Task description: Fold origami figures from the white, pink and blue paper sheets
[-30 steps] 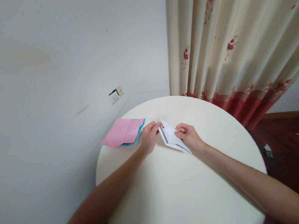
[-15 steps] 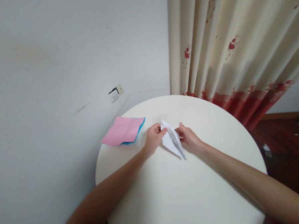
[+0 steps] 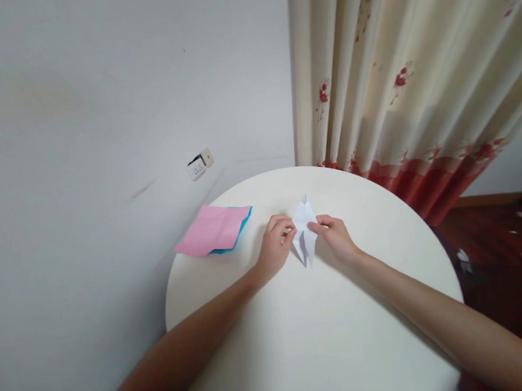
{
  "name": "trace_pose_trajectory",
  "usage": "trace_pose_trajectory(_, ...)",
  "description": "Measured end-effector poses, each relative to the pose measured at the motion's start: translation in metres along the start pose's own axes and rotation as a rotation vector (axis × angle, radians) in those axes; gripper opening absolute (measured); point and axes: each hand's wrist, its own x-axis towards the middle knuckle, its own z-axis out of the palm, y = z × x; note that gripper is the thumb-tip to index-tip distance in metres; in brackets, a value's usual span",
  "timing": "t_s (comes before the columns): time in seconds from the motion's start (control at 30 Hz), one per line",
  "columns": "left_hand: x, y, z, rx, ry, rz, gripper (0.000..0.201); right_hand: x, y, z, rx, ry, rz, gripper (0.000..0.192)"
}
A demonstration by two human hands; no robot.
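A folded white paper [image 3: 305,231], narrow and pointed at both ends, is held upright just above the round white table [image 3: 320,326]. My left hand [image 3: 278,247] pinches its left side between thumb and fingers. My right hand [image 3: 335,238] pinches its right side. The two hands nearly meet at the middle of the paper, whose top tips stick up above the fingers.
A pink sheet [image 3: 212,230] lies on a blue sheet [image 3: 243,225] at the table's left rim. A white wall with a socket [image 3: 200,164] is behind. A cream curtain with red flowers [image 3: 403,77] hangs at the back right, above dark wooden floor [image 3: 499,229].
The white paper has turned from lying slanted toward the lower right to standing nearly vertical between my hands. Both hands have closed in toward each other on it.
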Motion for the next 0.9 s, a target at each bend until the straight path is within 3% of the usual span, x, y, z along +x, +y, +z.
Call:
trace_pose_trajectory(0.07, -0.001, -0.001, 0.001, 0.048, -0.051, 0.000, 0.010, 0.000, 0.001, 0.000, 0.079, -0.063, 0.049, 0.019)
trace_pose_trajectory(0.23, -0.002, -0.003, 0.004, 0.044, -0.032, -0.081, 0.031, -0.007, -0.002, 0.006, 0.260, -0.268, 0.180, 0.026)
trace_pose_trajectory(0.37, -0.004, -0.004, 0.007, 0.059, -0.031, -0.052, 0.035, -0.009, -0.005, 0.009, 0.276, -0.290, 0.183, 0.030)
trace_pose_trajectory(0.53, -0.004, -0.008, 0.006, -0.001, -0.031, -0.155, 0.038, -0.005, -0.002, 0.006, 0.151, -0.248, 0.116, 0.028)
trace_pose_trajectory(0.67, 0.000, -0.010, 0.002, -0.095, -0.024, -0.208, 0.016, 0.000, 0.006, 0.002, -0.069, -0.196, -0.021, 0.022)
trace_pose_trajectory(0.73, 0.003, -0.011, -0.001, -0.070, 0.014, -0.223, 0.012, 0.001, 0.010, 0.000, -0.223, -0.095, -0.143, 0.020)
trace_pose_trajectory(0.83, 0.006, -0.008, -0.005, 0.056, 0.092, -0.225, 0.012, -0.002, 0.008, -0.004, -0.497, 0.128, -0.462, 0.038)
trace_pose_trajectory(0.9, 0.008, -0.004, -0.008, 0.141, 0.113, -0.186, 0.012, -0.007, 0.002, -0.005, -0.654, 0.142, -0.714, 0.035)
